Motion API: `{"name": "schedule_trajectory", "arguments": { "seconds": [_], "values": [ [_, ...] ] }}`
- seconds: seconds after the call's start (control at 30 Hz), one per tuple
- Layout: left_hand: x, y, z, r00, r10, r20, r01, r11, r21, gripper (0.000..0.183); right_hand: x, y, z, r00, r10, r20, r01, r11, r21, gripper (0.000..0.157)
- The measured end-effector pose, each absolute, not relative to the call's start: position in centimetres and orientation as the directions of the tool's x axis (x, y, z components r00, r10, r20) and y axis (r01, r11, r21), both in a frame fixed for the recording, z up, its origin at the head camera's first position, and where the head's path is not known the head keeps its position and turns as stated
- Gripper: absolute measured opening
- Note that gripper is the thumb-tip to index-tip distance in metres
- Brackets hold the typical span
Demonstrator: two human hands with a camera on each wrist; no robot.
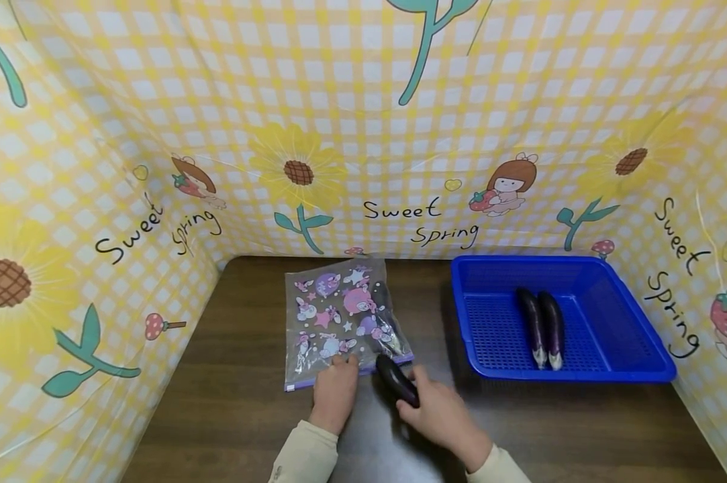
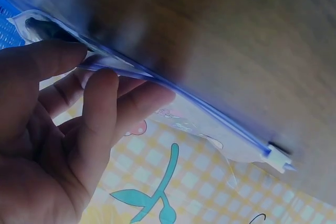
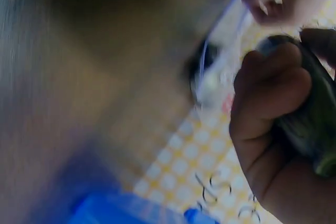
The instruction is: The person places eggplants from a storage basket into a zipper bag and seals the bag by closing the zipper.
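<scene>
A clear zip bag (image 1: 323, 315) with pink and purple cartoon prints lies flat, its purple zip edge towards me. At that edge, my left hand (image 1: 336, 389) pinches the rim of the bag; in the left wrist view, the fingers (image 2: 100, 98) hold one side of the mouth, which gapes near them. A dark, long shape (image 2: 47, 29) shows inside the bag, probably an eggplant. My right hand (image 1: 438, 409) grips an eggplant (image 1: 395, 379) by its near end, with the far tip close to the bag's mouth. The right wrist view is blurred, but shows the fingers curled round this eggplant (image 3: 310, 114).
To the right stands a blue plastic basket (image 1: 625, 315) with two eggplants (image 1: 544, 329) side by side in it. A white slider (image 2: 278, 157) sits at the left end of the zip. Checked yellow cloth (image 1: 351, 134) walls the brown table (image 1: 218, 402) at the back and sides.
</scene>
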State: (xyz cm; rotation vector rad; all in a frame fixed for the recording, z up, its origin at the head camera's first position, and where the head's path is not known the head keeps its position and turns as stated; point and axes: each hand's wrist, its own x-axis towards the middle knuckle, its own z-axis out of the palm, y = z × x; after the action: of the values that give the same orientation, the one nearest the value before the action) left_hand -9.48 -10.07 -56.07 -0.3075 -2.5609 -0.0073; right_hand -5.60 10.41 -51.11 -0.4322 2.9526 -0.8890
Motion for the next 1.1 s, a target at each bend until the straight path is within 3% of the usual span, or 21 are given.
{"name": "schedule_trajectory", "arguments": {
  "seconds": [0.17, 0.53, 0.83, 1.1],
  "values": [
    [-9.5, -10.1, -56.0, -0.803, 0.217, 0.555, 0.233, 0.971, -0.043, 0.006, -5.1, 8.7, -52.7, -0.931, -0.364, -0.01, -0.304, 0.792, -0.53, 0.038],
    [-9.3, -10.2, -55.8, -0.866, 0.193, 0.462, 0.21, 0.978, -0.015, 0.003, -6.7, 6.2, -54.1, -0.953, -0.304, -0.005, -0.259, 0.819, -0.512, 0.04],
    [-9.3, -10.0, -56.5, -0.773, 0.162, 0.614, 0.178, 0.983, -0.035, 0.004, -7.7, 4.7, -54.5, -0.955, -0.271, 0.121, -0.297, 0.881, -0.368, 0.04],
    [-9.3, -9.9, -56.4, -0.77, 0.137, 0.623, 0.165, 0.986, -0.013, 0.003, -9.0, 3.5, -54.7, -0.963, -0.173, 0.205, -0.232, 0.921, -0.312, 0.051]
  ]
}}
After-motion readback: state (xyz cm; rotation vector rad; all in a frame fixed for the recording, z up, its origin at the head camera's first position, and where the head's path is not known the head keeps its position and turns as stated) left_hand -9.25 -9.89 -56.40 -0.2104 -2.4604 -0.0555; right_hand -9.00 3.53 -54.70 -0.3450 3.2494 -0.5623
